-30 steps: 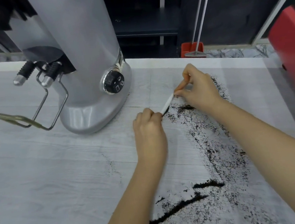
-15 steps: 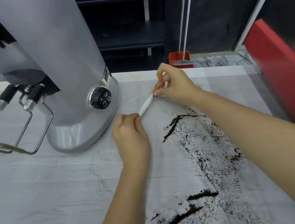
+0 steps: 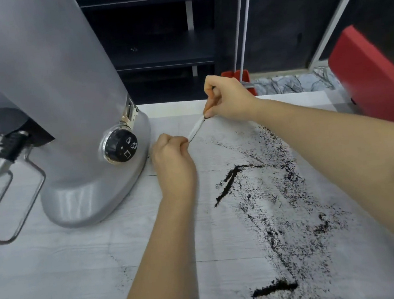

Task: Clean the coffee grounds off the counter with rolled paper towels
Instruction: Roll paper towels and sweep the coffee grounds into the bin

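A thin white rolled paper towel (image 3: 196, 129) is stretched between both hands near the counter's far edge. My left hand (image 3: 172, 159) grips its near end in a fist. My right hand (image 3: 228, 99) pinches its far end between thumb and fingers. The roll lies low over the white wood-grain counter (image 3: 70, 276), beyond the spill; whether it touches the surface I cannot tell. Dark coffee grounds (image 3: 279, 201) are scattered across the right half of the counter, with thicker swept lines in the middle (image 3: 229, 182) and near the front (image 3: 275, 288).
A tall silver coffee grinder (image 3: 63, 116) with a black dial (image 3: 121, 146) stands left of my left hand, its wire fork (image 3: 10, 197) sticking out leftward. A red box (image 3: 379, 84) sits at the right edge. Dark shelves and a red dustpan (image 3: 236, 76) lie beyond the counter.
Both hands have carried the rolled towel away from me, off the grounds and toward the far edge. A short swept line of grounds is left behind where the towel was.
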The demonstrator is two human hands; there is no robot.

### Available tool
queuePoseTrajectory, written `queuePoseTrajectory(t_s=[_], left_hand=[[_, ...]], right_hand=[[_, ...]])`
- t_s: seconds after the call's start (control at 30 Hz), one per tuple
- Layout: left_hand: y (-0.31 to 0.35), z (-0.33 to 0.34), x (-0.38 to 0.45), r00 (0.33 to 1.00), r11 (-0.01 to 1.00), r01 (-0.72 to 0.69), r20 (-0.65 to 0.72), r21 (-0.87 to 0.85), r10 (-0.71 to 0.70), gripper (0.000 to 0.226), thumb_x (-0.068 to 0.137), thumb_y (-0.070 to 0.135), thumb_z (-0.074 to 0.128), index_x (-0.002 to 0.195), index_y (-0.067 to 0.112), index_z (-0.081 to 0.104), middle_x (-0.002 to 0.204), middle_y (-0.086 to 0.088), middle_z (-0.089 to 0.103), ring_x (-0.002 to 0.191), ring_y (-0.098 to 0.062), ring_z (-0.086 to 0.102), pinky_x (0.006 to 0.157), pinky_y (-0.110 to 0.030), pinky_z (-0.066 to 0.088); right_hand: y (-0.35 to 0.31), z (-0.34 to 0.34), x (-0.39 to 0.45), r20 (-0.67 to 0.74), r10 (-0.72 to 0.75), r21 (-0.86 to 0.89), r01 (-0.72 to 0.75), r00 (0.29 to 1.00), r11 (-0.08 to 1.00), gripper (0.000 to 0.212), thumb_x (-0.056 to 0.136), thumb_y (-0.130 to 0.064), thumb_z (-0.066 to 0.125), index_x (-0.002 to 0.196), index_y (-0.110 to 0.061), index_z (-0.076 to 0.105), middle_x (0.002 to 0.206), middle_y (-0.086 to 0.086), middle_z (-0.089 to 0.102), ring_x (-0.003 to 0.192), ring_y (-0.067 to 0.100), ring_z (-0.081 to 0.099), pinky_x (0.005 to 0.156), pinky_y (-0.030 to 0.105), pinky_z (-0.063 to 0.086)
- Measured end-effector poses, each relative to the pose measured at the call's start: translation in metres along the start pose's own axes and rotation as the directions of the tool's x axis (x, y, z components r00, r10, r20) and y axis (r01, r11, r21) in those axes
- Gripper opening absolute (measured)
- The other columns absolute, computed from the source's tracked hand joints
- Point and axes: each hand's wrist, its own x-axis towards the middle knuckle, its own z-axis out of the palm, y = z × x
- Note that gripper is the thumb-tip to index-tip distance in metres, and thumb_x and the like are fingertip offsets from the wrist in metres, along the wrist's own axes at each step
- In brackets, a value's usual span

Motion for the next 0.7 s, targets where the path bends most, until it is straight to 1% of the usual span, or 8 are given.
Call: queuePoseTrajectory(t_s=[0.1, 0.2, 0.3, 0.4, 0.53, 0.63, 0.7], left_hand=[[0.003, 0.008, 0.01, 0.992, 0.996, -0.075, 0.097, -0.04, 0.079, 0.014, 0.086, 0.001, 0.064, 0.09, 0.007, 0.076, 0.084, -0.005, 0.059, 0.081, -0.027, 0.057, 0.074, -0.041, 0.048], [0.009, 0.016, 0.015, 0.972, 0.986, -0.149, 0.173, -0.07, 0.159, 0.013, 0.087, 0.002, 0.065, 0.091, 0.006, 0.077, 0.084, -0.004, 0.059, 0.081, -0.027, 0.058, 0.074, -0.043, 0.049], [0.016, 0.018, 0.011, 0.942, 0.971, -0.222, 0.237, -0.09, 0.237, 0.013, 0.088, 0.003, 0.066, 0.093, 0.006, 0.077, 0.085, -0.004, 0.061, 0.083, -0.026, 0.059, 0.076, -0.042, 0.05], [0.023, 0.015, 0.001, 0.901, 0.948, -0.296, 0.295, -0.12, 0.319, 0.013, 0.089, 0.004, 0.066, 0.095, 0.006, 0.077, 0.086, -0.004, 0.062, 0.085, -0.025, 0.059, 0.078, -0.041, 0.05], [0.026, 0.001, -0.022, 0.842, 0.913, -0.367, 0.354, -0.177, 0.407, 0.012, 0.09, 0.004, 0.067, 0.096, 0.007, 0.077, 0.086, -0.002, 0.062, 0.085, -0.022, 0.058, 0.078, -0.033, 0.047], [0.022, -0.011, -0.043, 0.799, 0.891, -0.398, 0.395, -0.22, 0.454, 0.012, 0.089, 0.004, 0.068, 0.096, 0.01, 0.076, 0.087, 0.001, 0.061, 0.083, -0.019, 0.057, 0.077, -0.035, 0.048], [0.022, -0.02, -0.056, 0.775, 0.878, -0.414, 0.414, -0.239, 0.478, 0.012, 0.089, 0.005, 0.069, 0.096, 0.012, 0.076, 0.088, 0.003, 0.061, 0.082, -0.018, 0.056, 0.077, -0.035, 0.047]], right_hand=[[0.013, -0.016, -0.02, -0.091, 0.066, 0.002, -0.066, 0.994, 0.998, 0.038, 0.073, 0.006, 0.076, 0.085, -0.003, 0.041, 0.072, 0.007, 0.071, 0.073, 0.003, 0.071, 0.07, 0.026, 0.057], [0.021, -0.026, -0.048, -0.169, 0.149, 0.016, -0.148, 0.974, 0.989, 0.036, 0.076, 0.009, 0.073, 0.085, -0.005, 0.041, 0.073, 0.008, 0.07, 0.072, 0.003, 0.071, 0.069, 0.026, 0.058], [0.026, -0.027, -0.079, -0.254, 0.2, -0.01, -0.209, 0.946, 0.978, 0.037, 0.076, 0.007, 0.073, 0.085, -0.009, 0.042, 0.076, 0.006, 0.07, 0.071, -0.002, 0.068, 0.068, 0.025, 0.057], [0.025, -0.024, -0.112, -0.338, 0.239, -0.004, -0.256, 0.91, 0.967, 0.039, 0.075, 0.005, 0.076, 0.082, -0.014, 0.042, 0.075, 0.002, 0.069, 0.071, -0.003, 0.067, 0.07, 0.031, 0.059], [0.011, -0.016, -0.164, -0.382, 0.304, 0.077, -0.298, 0.873, 0.951, 0.037, 0.077, 0.005, 0.074, 0.081, -0.014, 0.043, 0.072, 0.0, 0.068, 0.071, -0.001, 0.067, 0.071, 0.035, 0.059], [-0.001, -0.006, -0.203, -0.402, 0.331, 0.115, -0.312, 0.854, 0.943, 0.034, 0.078, 0.003, 0.074, 0.082, -0.015, 0.045, 0.073, -0.003, 0.067, 0.076, 0.004, 0.068, 0.07, 0.037, 0.058], [-0.007, -0.002, -0.223, -0.383, 0.344, 0.12, -0.323, 0.857, 0.939, 0.034, 0.08, 0.002, 0.073, 0.081, -0.018, 0.045, 0.075, -0.004, 0.067, 0.078, 0.008, 0.068, 0.07, 0.038, 0.058]])
